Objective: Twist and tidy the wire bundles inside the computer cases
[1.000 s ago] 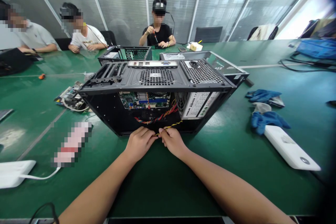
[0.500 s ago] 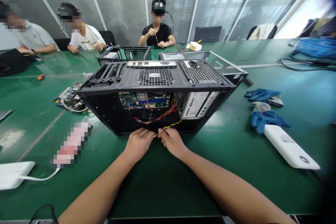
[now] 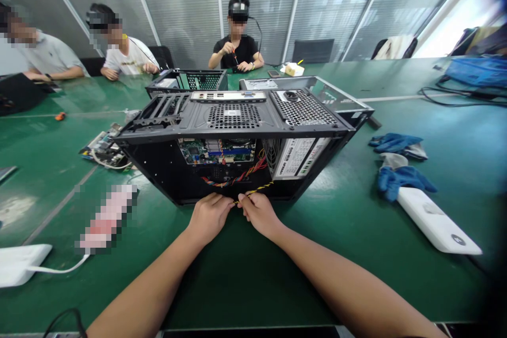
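An open black computer case lies on its side on the green table, its open face toward me. Inside I see a motherboard, a power supply and a bundle of red, black and yellow wires. My left hand and my right hand sit knuckle to knuckle at the case's front lower edge. Both are closed in a pinch on a yellow-and-black twisted cable that runs out from the power supply.
Blue gloves and a white power bank lie to the right. Left are a loose circuit board and a white device with a cord. A second case stands behind. Three people sit at the far side.
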`<action>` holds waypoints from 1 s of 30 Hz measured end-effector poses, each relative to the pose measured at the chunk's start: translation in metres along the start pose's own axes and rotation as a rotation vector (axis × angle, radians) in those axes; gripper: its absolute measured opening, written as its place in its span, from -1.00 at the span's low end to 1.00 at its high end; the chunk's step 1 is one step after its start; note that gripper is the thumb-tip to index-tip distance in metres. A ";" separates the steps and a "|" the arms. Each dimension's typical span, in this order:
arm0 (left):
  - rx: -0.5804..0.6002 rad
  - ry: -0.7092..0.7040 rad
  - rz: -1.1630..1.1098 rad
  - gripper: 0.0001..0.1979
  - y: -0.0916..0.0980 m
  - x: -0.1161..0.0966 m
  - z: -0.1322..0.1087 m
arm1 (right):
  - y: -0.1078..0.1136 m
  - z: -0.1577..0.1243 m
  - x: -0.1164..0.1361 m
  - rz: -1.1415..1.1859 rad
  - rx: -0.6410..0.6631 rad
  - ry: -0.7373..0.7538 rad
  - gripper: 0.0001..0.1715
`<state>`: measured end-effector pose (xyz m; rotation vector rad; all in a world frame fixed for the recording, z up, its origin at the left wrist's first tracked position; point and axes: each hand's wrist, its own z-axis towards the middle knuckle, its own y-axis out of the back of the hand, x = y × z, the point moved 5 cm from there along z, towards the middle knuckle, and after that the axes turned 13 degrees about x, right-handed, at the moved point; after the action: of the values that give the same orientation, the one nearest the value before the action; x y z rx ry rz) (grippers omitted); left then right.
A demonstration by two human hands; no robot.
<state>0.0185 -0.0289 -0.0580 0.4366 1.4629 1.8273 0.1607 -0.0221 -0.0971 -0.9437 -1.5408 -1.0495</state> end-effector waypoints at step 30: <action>0.067 -0.020 0.008 -0.79 0.000 0.001 0.003 | 0.000 0.001 -0.002 0.005 0.009 0.015 -0.62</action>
<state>0.0198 -0.0264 -0.0575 0.4929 1.5137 1.7789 0.1602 -0.0214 -0.0988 -0.9313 -1.5285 -1.0431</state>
